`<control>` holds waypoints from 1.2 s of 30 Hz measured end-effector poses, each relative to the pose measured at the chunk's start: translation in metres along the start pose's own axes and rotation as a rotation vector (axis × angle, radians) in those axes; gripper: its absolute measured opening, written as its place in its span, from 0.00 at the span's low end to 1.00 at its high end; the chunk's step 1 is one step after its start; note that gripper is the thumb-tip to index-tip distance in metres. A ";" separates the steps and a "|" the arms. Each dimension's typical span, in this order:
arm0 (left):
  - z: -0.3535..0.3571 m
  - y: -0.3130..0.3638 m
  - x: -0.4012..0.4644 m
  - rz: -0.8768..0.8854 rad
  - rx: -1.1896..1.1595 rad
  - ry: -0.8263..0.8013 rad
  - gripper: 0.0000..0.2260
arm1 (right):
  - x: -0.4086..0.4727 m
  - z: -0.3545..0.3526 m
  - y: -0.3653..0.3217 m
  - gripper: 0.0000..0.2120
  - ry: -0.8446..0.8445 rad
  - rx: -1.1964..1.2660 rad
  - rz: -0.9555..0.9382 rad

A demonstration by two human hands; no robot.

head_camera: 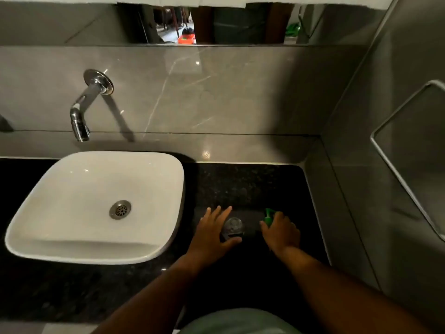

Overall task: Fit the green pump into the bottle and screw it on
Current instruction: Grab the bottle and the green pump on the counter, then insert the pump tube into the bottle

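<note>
R hand point(280, 233) grips green pump point(268, 216); bottle point(232, 227) at L hand point(213, 231).

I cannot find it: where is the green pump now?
In the right hand, over the black counter, just right of the bottle.

A white, rounded-square ceramic basin point(79, 213) with a steel drain point(120, 209) sits on the speckled black stone counter point(252, 182). Above it, a chrome wall tap point(83, 112) juts from glossy grey marble-look tiles point(216, 92) (a mirror strip point(216, 25) runs higher up).
</note>
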State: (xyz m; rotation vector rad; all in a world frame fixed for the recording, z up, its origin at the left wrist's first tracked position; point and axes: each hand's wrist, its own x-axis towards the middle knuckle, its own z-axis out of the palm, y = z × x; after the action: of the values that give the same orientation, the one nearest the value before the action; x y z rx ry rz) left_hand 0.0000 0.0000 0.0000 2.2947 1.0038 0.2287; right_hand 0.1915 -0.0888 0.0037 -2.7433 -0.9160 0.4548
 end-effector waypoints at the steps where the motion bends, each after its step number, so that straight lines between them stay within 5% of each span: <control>1: 0.001 0.000 0.003 -0.012 -0.105 -0.015 0.38 | 0.003 -0.001 -0.002 0.24 -0.035 0.037 0.029; 12: 0.000 -0.007 0.039 -0.025 -0.269 -0.066 0.24 | 0.036 0.006 -0.002 0.19 -0.181 0.011 0.037; 16: -0.007 -0.013 0.045 -0.074 -0.250 -0.167 0.23 | 0.051 -0.022 -0.027 0.14 -0.137 0.311 -0.013; 23: -0.004 -0.011 0.038 -0.091 -0.380 -0.081 0.17 | 0.067 -0.088 -0.104 0.04 0.026 0.971 -0.321; 36: -0.007 -0.007 0.036 -0.106 -0.342 -0.079 0.17 | 0.035 -0.042 -0.090 0.13 0.004 0.703 -0.531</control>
State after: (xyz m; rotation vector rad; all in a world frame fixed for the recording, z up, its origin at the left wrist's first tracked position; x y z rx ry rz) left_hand 0.0179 0.0324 -0.0017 1.9219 0.9614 0.2440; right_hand 0.1841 -0.0014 0.0618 -1.7942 -1.1552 0.5345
